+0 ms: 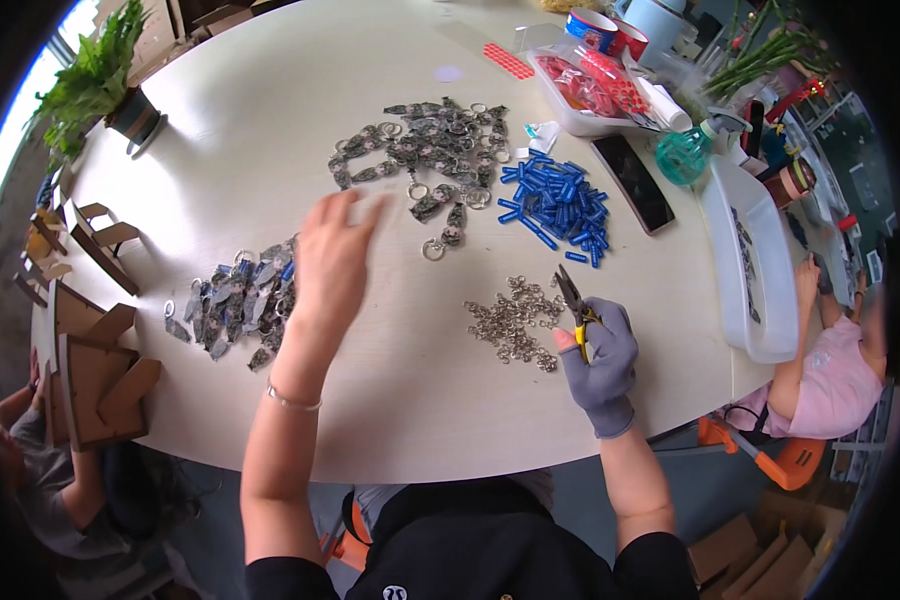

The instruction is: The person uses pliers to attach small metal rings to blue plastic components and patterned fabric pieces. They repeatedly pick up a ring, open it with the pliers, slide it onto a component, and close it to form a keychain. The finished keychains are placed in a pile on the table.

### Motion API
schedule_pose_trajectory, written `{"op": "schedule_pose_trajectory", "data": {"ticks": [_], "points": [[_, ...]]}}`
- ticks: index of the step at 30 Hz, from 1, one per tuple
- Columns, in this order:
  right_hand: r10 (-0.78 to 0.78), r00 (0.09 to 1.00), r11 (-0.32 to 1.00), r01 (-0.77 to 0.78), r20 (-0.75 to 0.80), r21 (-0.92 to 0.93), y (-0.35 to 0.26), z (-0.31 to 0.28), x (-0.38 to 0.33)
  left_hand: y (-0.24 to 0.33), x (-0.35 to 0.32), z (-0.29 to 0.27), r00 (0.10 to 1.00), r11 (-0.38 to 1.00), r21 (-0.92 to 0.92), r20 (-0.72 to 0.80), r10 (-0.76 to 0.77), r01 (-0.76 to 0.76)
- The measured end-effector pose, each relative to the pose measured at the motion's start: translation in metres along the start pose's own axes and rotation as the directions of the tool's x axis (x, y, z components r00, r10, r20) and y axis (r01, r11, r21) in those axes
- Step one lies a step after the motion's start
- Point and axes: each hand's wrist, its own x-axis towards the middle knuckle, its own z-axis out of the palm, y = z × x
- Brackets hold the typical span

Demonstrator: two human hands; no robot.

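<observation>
My bare left hand (332,250) hovers above the table with its fingers apart and holds nothing. It is between a pile of flat dark patterned pieces (232,305) on the left and a pile of patterned key rings (420,150) farther away. In my right hand (605,360), which wears a grey glove, are small pliers (581,325) with yellow and black handles, jaws pointing away from me. Beside the pliers lies a heap of small silver metal clasps or links (518,322). Beyond it is a pile of short blue cylinders (560,203).
A black phone (634,184) lies right of the blue pile. A white bin (745,260) stands at the right edge, near a green spray bottle (683,155). A tub of red pieces (595,90) is at the back. Co-workers sit on both sides.
</observation>
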Motion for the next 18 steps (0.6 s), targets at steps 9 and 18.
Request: {"op": "schedule_pose_trajectory", "data": {"ticks": [9, 18], "points": [[0.422, 0.898, 0.905, -0.410, -0.123, 0.116, 0.030, -0.013, -0.003, 0.026, 0.070, 0.040, 0.775, 0.809, -0.191, 0.233, 0.587, -0.555], [0.369, 0.928, 0.900, -0.371, -0.055, -0.228, 0.040, -0.003, 0.000, 0.029, 0.051, 0.021, 0.751, 0.904, -0.394, 0.543, 0.376, -0.168]]}}
